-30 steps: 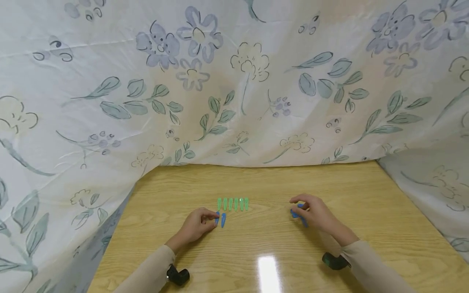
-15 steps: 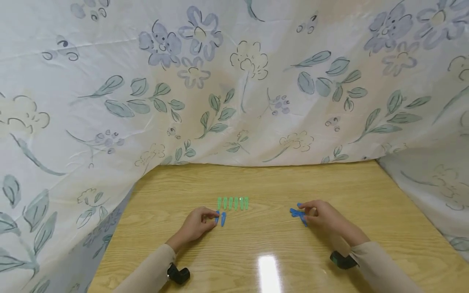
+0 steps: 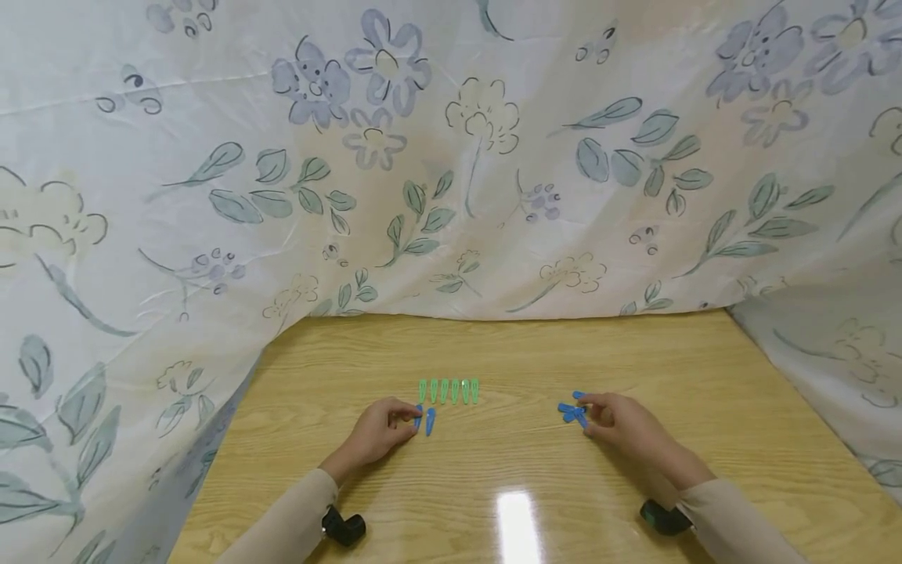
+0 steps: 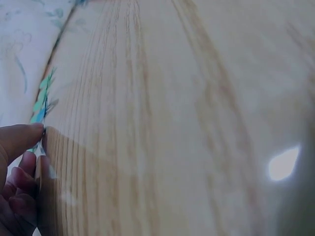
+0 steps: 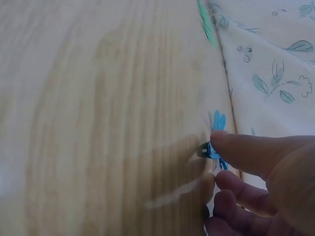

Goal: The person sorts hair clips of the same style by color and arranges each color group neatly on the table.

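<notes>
My left hand (image 3: pixel 380 429) rests on the table, its thumb and index finger pinching the ends of a blue hair clip (image 3: pixel 419 417). A second blue hair clip (image 3: pixel 431 422) lies just to the right of it, roughly parallel. Above them, several green hair clips (image 3: pixel 444 391) stand side by side in a row. On the right, my right hand (image 3: pixel 620 423) has bent fingers and thumb at a small pile of blue hair clips (image 3: pixel 569 412). In the right wrist view a fingertip covers part of the blue clips (image 5: pixel 219 119); whether one is gripped is unclear.
The wooden table (image 3: pixel 493 462) lies between both hands, with a bright reflection near the front. A floral cloth (image 3: pixel 451 258) hangs along the far edge and both sides. Dark wrist cameras (image 3: pixel 344 528) sit below the wrists.
My right hand has drawn back a little to the right and down, uncovering more of the blue pile, whose lower clip has shifted slightly. The left hand has stayed in place.
</notes>
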`<state>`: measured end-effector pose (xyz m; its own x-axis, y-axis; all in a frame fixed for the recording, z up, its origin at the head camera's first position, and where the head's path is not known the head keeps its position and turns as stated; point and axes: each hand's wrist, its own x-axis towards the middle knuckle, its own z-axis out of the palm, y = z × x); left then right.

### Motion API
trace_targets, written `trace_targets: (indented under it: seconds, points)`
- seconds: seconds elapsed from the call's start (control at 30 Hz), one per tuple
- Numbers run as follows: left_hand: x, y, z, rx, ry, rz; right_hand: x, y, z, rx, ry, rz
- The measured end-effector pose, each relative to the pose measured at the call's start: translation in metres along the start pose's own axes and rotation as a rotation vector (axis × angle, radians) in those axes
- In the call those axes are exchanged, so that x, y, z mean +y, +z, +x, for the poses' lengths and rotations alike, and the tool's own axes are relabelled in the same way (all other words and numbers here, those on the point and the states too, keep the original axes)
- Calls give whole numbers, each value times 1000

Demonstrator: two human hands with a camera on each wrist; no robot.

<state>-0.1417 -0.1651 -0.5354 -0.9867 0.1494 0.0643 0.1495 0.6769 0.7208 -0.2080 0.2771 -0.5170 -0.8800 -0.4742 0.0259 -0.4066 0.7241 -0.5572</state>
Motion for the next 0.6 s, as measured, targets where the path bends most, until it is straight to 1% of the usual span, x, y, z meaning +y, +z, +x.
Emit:
trace_targets:
  seconds: [0.1, 0.23, 0.47, 0.6]
  points:
    - [2, 0, 0, 1, -3, -1, 0, 2, 0, 8, 8, -22]
    - [1, -4, 3, -8, -7, -6, -3, 5, 2, 24, 0, -43]
    - [-1, -9, 8, -20, -2, -21, -11, 9, 3, 80, 17, -90]
    - [-4, -12, 12, -27, 0, -18, -12, 12, 4, 108, 30, -87]
